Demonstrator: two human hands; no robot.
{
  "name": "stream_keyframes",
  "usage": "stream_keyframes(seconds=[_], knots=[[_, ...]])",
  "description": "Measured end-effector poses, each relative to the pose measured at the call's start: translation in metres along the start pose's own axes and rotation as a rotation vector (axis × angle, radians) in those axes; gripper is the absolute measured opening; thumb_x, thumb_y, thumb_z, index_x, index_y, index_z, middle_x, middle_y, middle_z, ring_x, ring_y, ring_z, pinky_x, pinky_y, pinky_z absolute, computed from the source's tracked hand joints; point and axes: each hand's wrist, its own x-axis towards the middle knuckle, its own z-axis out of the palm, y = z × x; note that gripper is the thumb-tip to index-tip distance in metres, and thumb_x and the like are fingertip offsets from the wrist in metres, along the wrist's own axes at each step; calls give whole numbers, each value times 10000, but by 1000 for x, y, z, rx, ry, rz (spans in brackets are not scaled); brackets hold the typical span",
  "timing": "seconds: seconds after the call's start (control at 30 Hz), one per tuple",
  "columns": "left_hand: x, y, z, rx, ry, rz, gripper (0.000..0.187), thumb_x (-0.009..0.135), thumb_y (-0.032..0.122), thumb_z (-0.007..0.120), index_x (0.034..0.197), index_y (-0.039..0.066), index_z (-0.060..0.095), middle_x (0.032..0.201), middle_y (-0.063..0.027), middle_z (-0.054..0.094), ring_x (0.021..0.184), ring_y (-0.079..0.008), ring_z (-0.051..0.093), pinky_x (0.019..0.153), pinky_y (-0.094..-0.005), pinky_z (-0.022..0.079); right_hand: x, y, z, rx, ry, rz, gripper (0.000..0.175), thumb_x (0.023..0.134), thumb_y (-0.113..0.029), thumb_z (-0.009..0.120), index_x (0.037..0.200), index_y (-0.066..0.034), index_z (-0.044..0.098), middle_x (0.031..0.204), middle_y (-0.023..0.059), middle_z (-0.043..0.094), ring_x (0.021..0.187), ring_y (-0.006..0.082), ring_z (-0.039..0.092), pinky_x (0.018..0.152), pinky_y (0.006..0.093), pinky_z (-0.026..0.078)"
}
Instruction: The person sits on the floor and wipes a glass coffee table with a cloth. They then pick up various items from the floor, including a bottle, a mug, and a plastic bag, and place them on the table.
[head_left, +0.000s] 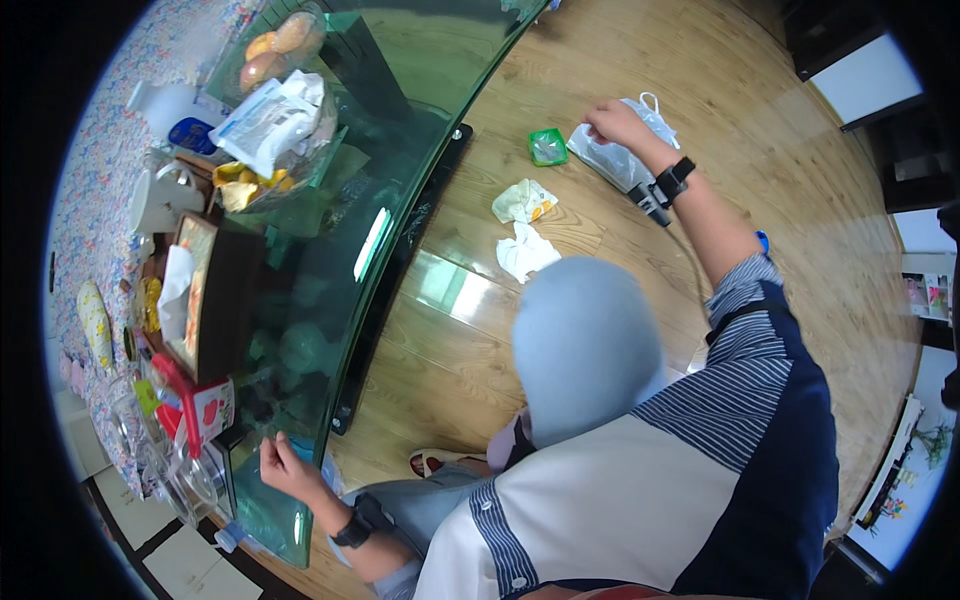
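Observation:
Over the near end of the glass coffee table (300, 330), my left hand (287, 466) is loosely curled with its fingers drawn in, and no object shows in it. My right hand (613, 124) reaches down at a white plastic bag (622, 161) on the wooden floor; its curled fingers overlap the bag, and whether they grip it is hidden. A small green container with a clear liner (548, 147) sits left of the bag. Nearer to me lie a crumpled, stained wrapper or tissue (523, 201) and a crumpled white tissue (526, 251).
The table carries a tissue box (196, 300), a white mug (169, 199), a fruit bowl (259, 191), bagged round fruit (277, 52), a red-handled item (184, 397) and clear plastic containers (187, 480). Its curved glass edge runs beside my left arm. My bent knee (589, 345) rises between my arms.

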Motion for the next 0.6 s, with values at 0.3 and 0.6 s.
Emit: stream_keyframes(seconds=[0.3,0.6], knots=[[-1,4,-2,148,-21,-89,395,985,148,613,711,136,328,670,69,285,603,-45,275,542,-268,187,94,109,121,-571,-28,172,764,866,-617,697,1106,106,636,1098,272,715,976,397,732,876,466,583],[-3,11,-4,220,-33,-79,424,967,195,618,715,127,285,677,63,263,620,-55,256,562,-290,166,87,114,176,-544,250,177,829,792,-569,777,1277,46,503,1252,256,648,1046,422,703,886,488,579]])
